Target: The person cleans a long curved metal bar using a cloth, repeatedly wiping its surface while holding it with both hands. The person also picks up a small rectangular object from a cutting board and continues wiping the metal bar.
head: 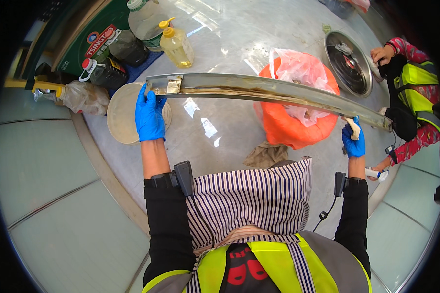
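Note:
A long metal channel (223,85) with brown, greasy residue along its inside spans the view in front of me. My left hand (150,116), in a blue glove, grips its left end, near a small metal tab (174,84). Towards the other end, my right hand (353,137), also gloved in blue, supports the lower edge and holds a pale cloth (353,128). Behind the channel's middle stands an orange-lined bucket (293,132) with a pinkish plastic bag (297,69) in it. The channel's right end reaches close to a co-worker.
A co-worker (418,80) crouches at right beside a steel basin (348,62), one hand holding a white object (377,173). At left are a round pale tub (123,113), dark-liquid bottles (127,45) and a yellow pump bottle (178,47). A brown rag (266,154) lies on the floor.

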`<state>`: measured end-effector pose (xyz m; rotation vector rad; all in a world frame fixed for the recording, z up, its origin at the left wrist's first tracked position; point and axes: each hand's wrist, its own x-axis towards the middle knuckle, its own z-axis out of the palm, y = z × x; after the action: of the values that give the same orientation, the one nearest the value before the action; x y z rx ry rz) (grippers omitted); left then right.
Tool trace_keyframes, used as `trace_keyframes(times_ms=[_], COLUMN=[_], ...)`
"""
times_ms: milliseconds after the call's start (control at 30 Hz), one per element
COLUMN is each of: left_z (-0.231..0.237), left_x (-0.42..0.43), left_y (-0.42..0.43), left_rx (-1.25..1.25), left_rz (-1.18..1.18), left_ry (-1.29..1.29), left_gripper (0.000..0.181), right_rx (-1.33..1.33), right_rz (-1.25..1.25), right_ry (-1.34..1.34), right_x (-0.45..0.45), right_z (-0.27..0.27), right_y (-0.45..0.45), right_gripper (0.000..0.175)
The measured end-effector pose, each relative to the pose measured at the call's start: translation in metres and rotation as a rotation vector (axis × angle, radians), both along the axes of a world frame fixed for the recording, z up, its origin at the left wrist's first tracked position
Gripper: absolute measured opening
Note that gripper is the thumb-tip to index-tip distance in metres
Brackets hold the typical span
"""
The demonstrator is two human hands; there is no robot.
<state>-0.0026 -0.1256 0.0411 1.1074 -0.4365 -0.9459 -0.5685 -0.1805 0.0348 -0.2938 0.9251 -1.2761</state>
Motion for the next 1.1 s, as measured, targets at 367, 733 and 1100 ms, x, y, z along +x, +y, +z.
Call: trace_keyframes(times_ms=[367, 733, 1100], left_z=[0.0051, 0.0085, 0.0025], left_x=[-0.0002, 0.0037, 0.0063], left_y=[0.0016, 0.0034, 0.0038], left_rx=[-0.012, -0.048, -0.017], left_rz=[0.006, -0.02, -0.02], left_ry=[-0.017, -0.038, -0.038], left_gripper=[0.034, 0.036, 0.036], right_rx=[0.007, -0.003, -0.03], right_rz=[-0.008, 0.022, 0.032], right_ry=[-0.003, 0.014, 0.003], right_x=[0.002, 0.0051, 0.003], right_z=[0.0014, 0.0004, 0.0], right_y=[0.0005, 0.0018, 0.0], right_gripper=[0.014, 0.014, 0.013])
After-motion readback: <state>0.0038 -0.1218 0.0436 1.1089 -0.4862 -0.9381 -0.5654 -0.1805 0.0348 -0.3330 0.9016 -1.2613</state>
